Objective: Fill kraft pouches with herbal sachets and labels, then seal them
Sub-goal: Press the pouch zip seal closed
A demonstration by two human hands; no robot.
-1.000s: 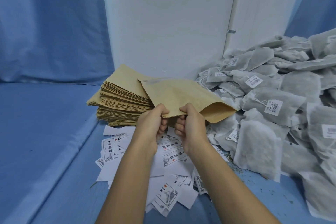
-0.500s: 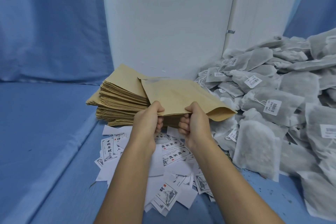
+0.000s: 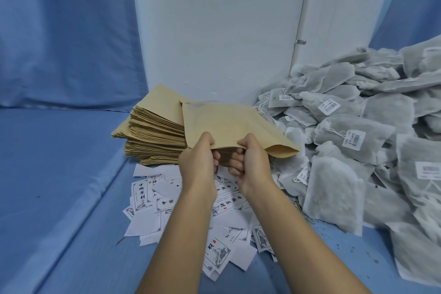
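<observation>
While a heap of grey mesh herbal sachets [image 3: 358, 141] fills the right, a stack of flat tan kraft pouches [image 3: 155, 136] sits mid-left, white printed paper labels [image 3: 148, 196] scattered on blue cloth [image 3: 59, 174] below. One held kraft pouch [image 3: 226, 124] overlaps the stack's right side, near-flat, long axis roughly left-right. Both left hand [image 3: 198, 162] and right hand [image 3: 253, 162] pinch its near edge.

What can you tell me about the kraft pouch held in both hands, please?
The kraft pouch is flat, tan and paper-like, with a paler band along its far edge. Held above the surface by the pouch stack, it slopes down to the right. The left hand and right hand pinch its near edge, which looks slightly parted.
</observation>
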